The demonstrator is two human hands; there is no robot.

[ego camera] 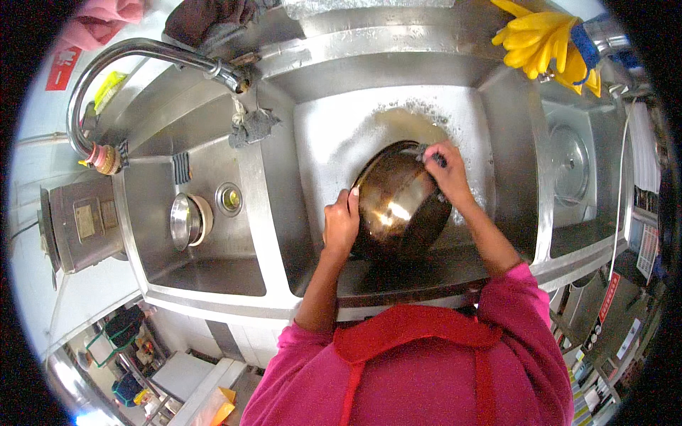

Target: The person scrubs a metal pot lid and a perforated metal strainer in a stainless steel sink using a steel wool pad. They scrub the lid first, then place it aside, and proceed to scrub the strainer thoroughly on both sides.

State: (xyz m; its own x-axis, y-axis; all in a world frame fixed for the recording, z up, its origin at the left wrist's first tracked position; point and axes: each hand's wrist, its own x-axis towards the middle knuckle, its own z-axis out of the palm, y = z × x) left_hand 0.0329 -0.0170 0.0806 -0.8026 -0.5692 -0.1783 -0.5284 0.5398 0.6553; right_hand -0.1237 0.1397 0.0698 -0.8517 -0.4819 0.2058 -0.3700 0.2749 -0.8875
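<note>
A large metal pan (397, 205) with brown staining and a bright glare patch stands tilted in the middle basin (330, 122) of a stainless steel sink. My left hand (341, 221) grips its left edge, thumb on top. At the upper right edge, my right hand (446, 166) presses a dark scrubbing pad (439, 159) against the metal; the fingers partly hide this pad. Brownish, sudsy water (410, 120) lies on the basin floor beyond the pan.
A curved faucet (133, 47) reaches over the left side, with a grey rag (256, 127) below its spout. The left basin holds a metal bowl (184, 221) and a drain (230, 199). Yellow rubber gloves (538, 45) hang upper right; a round glass lid (570, 165) lies in the right basin.
</note>
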